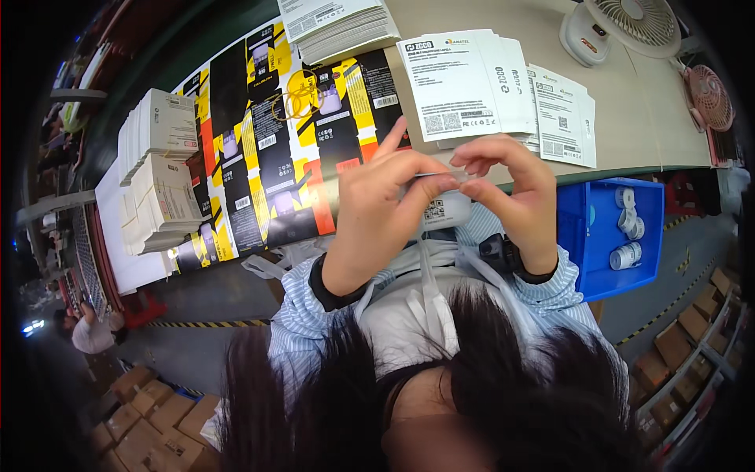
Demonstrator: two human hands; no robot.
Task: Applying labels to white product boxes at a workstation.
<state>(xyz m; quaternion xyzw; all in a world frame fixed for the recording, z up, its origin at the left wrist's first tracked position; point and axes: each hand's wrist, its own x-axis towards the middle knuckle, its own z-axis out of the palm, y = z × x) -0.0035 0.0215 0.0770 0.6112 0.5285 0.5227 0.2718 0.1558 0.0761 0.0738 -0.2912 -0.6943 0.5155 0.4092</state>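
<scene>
My left hand point(373, 212) and my right hand point(515, 189) meet over the near edge of the table. Between them is a small, pale, rounded piece point(452, 214) with a square black code printed on it. The left thumb and fingers grip its upper left part, with one finger stretched up. My right thumb and fingertips pinch at its upper edge, close to the left thumb. The fingers cover part of the piece, so its exact kind does not show. Just beyond the hands lie fanned white printed cards point(456, 75), with a second fanned stack point(562, 110) to their right.
Black and yellow printed sheets point(271, 169) cover the table's left part, with yellow rubber bands point(300, 98) on top. Card stacks stand at left point(161, 197) and at the back point(338, 31). A blue bin point(582, 236) at right holds white label rolls point(625, 256). A white fan point(586, 39) stands far right.
</scene>
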